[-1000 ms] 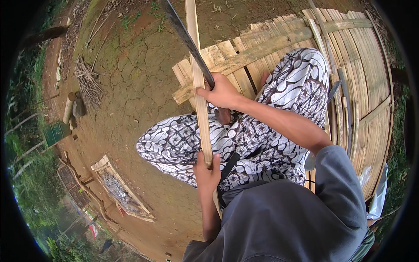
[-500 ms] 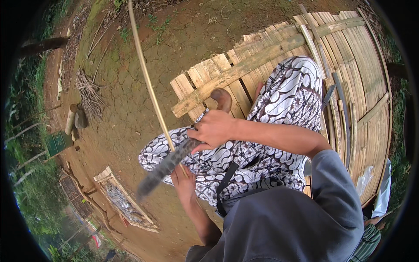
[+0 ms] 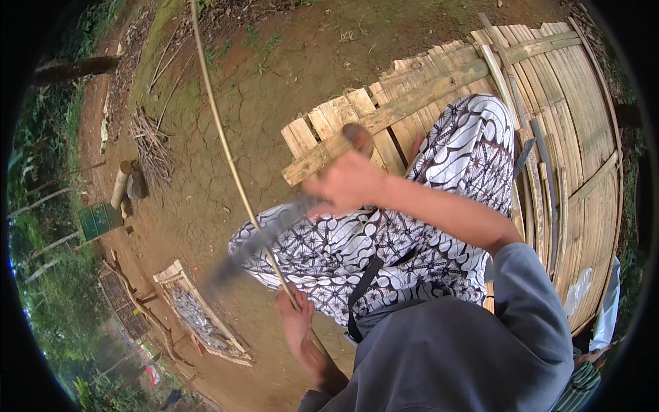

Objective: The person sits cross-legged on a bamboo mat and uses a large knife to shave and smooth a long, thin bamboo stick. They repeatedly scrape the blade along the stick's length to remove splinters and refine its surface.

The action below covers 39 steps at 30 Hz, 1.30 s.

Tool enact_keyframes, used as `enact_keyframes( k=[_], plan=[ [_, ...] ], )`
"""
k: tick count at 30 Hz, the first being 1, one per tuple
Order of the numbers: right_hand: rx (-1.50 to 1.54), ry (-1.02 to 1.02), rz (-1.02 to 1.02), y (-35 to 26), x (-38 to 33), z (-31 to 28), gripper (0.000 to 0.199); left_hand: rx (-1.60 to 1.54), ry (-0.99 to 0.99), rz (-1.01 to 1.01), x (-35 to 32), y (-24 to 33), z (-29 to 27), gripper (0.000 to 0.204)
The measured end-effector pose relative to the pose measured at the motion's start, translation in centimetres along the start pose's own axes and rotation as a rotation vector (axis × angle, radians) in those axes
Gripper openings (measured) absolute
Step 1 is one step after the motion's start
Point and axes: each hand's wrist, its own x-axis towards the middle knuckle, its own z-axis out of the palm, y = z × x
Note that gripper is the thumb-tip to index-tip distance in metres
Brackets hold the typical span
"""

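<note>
Fingers closed round it, my right hand (image 3: 351, 181) holds a machete by its curved brown handle (image 3: 358, 137). Its dark grey blade (image 3: 271, 237) is smeared by motion and points to the lower left. The blade crosses a long, thin, pale bamboo strip (image 3: 230, 152) above my left knee; whether they touch I cannot tell. My left hand (image 3: 296, 317) grips this strip nearer my body, below the crossing. One end of the strip runs past the top edge, the other passes beside my left forearm. Patterned cloth (image 3: 329, 254) covers my crossed legs beneath both hands.
I sit on a split-bamboo platform (image 3: 576, 103), with a flat bamboo crosspiece (image 3: 405, 110) along it. Loose slats (image 3: 546, 199) lie by my right knee. On the ground are a stick bundle (image 3: 151, 147) and a framed bed of grey pieces (image 3: 199, 317). Someone's striped garment (image 3: 582, 384) shows lower right.
The machete has moved up along the bamboo strip, away from my left hand, and is more blurred. My left hand keeps its grip, a little lower in view. The whole view has shifted slightly.
</note>
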Motion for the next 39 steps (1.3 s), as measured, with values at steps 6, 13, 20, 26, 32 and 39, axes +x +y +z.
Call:
enact_keyframes(
  k=[6,13,20,26,32,39],
  plan=[
    [0.072,0.026,0.108,0.5,1.3,-0.9,0.056,-0.026,0.088,0.036,-1.0,0.3,-0.3,0.042],
    [-0.152,0.167,-0.172,2.8,2.2,-1.7,0.059,0.005,0.042,-0.012,-2.3,0.1,-0.4,0.042],
    [-0.171,0.038,-0.083,3.3,5.6,-6.2,0.064,0.07,-0.057,0.019,-1.9,1.2,-1.5,0.044],
    [-0.136,0.109,-0.171,7.6,5.0,-3.6,0.065,0.094,-0.058,-0.033,-2.8,0.7,-1.0,0.041],
    [-0.092,0.072,0.089,8.8,5.1,-7.8,0.069,0.098,-0.004,-0.029,-2.8,1.3,-1.2,0.04],
    [-0.056,0.147,0.135,10.4,5.2,-7.2,0.069,0.125,0.033,-0.052,-3.4,1.5,0.2,0.043]
  ],
)
